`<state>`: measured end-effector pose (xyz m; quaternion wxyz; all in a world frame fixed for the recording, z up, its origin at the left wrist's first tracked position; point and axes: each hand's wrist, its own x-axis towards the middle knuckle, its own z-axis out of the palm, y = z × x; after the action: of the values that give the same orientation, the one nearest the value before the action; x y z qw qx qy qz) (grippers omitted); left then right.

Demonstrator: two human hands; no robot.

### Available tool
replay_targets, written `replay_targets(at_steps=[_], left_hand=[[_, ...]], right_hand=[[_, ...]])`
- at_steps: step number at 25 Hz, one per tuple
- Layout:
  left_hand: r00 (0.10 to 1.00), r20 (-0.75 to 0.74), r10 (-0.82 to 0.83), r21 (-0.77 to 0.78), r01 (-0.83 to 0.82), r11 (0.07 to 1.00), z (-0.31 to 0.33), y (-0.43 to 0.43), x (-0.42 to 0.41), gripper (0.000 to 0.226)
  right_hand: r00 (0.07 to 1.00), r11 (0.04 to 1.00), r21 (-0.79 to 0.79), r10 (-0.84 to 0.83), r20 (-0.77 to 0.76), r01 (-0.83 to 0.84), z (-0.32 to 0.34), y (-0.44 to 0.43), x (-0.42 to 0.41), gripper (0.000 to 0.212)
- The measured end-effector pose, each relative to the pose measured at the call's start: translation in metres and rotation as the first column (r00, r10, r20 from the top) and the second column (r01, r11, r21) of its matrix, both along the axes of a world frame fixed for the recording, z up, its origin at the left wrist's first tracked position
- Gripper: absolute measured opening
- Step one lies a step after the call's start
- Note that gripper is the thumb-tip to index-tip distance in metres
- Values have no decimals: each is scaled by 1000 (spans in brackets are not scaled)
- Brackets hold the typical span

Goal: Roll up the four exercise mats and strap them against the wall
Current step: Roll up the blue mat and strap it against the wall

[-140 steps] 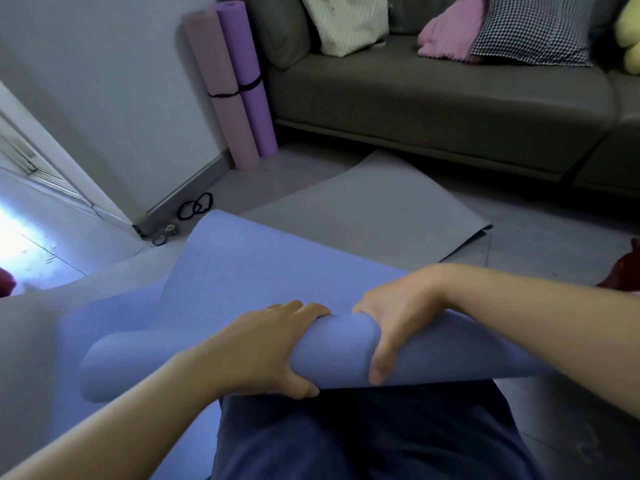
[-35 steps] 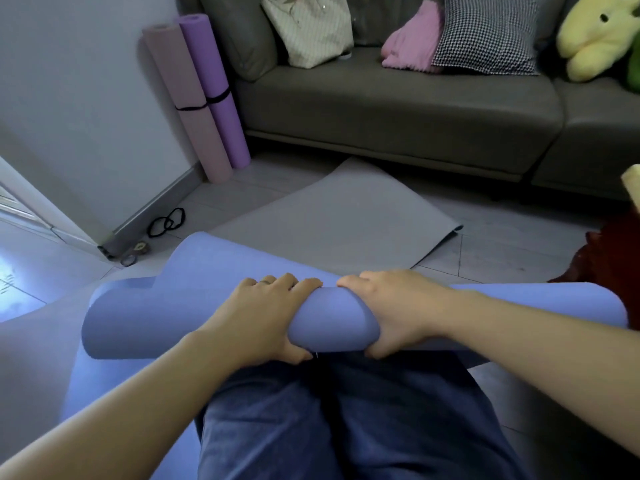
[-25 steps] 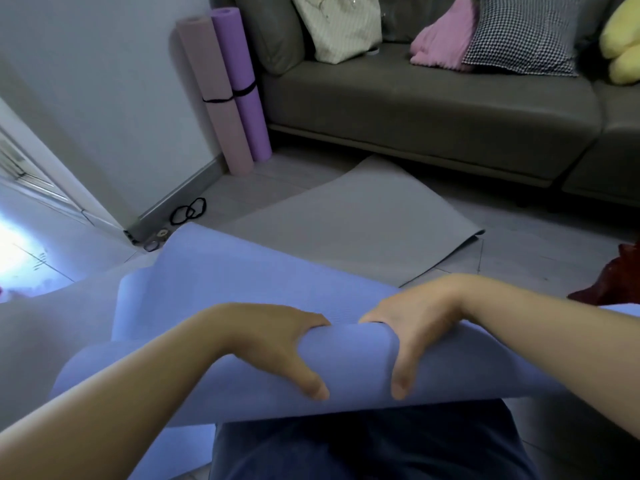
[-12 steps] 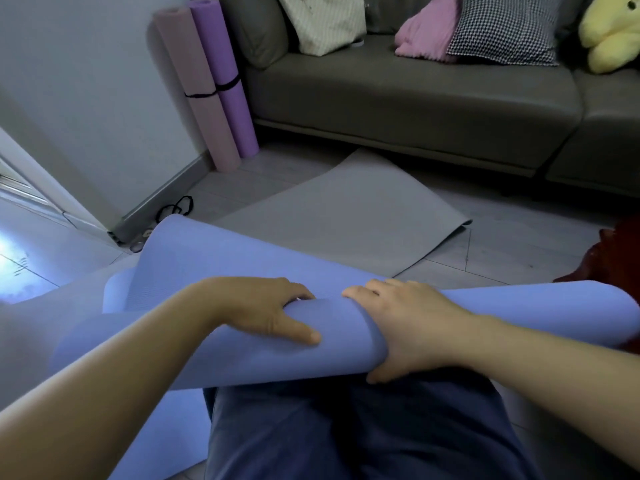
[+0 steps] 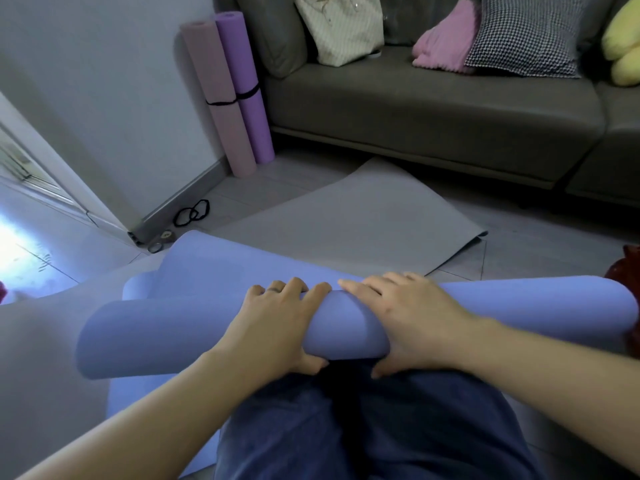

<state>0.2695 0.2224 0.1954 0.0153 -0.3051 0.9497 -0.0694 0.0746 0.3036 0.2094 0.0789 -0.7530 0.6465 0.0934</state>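
A blue mat (image 5: 166, 337), partly rolled into a thick tube, lies across my lap. My left hand (image 5: 277, 323) and my right hand (image 5: 408, 323) grip the roll side by side at its middle, fingers over the top and thumbs underneath. The unrolled end of the blue mat spreads on the floor ahead of the roll. A grey mat (image 5: 349, 223) lies flat on the floor beyond it. A pink rolled mat (image 5: 218, 95) and a purple rolled mat (image 5: 246, 84) stand upright against the wall, each with a black strap around it.
Black straps (image 5: 192, 213) and small rings lie on the floor by the wall's base. A grey sofa (image 5: 433, 109) with a bag, cushions and a yellow plush toy fills the far side. A dark red object (image 5: 628, 268) sits at the right edge. Another grey sheet (image 5: 31, 341) lies at the left.
The roll has grown thicker and tighter as more of the blue mat wound onto it. Both hands shifted from palms pressing the roll to fingers wrapped over its top.
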Motion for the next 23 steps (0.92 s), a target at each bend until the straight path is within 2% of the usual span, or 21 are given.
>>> replay_targets(at_steps=[2,3,5,8,12,15,17,20,23], left_hand=[[999,33,2,93,-5,996,8,1,-6,81],[999,35,8,162,-14,987,14,0,-8,78],[999,39,21,348,-33,937,31,-6,-12,73],[998,57,-4,589,-30,807,48,-18,-20,71],[976,207,-68,729,-108,676,48,-23,-36,67],[944,311,-108,774,-186,605,41,-35,-47,65],[923,361,-133,782,-222,582,39,-42,-55,60],[906,395,-150,822,-276,499,39,-54,-64,46],[895,416,-161,852,-322,413,36,-59,-68,48]], right_hand=[[1000,996,-91,4,19,-3,-2,4,5,85],[998,997,-79,7,59,-2,3,0,3,72],[992,998,63,-15,127,7,22,-8,-6,57],[965,942,335,-115,236,31,49,-14,-24,57],[936,830,558,-189,298,-10,44,-19,-32,48],[897,773,634,-279,344,-3,29,-26,-33,45],[909,836,547,-259,327,41,30,-16,-36,58],[988,989,127,-97,122,81,24,16,-25,90],[996,979,-204,-29,-82,11,-11,38,-3,114]])
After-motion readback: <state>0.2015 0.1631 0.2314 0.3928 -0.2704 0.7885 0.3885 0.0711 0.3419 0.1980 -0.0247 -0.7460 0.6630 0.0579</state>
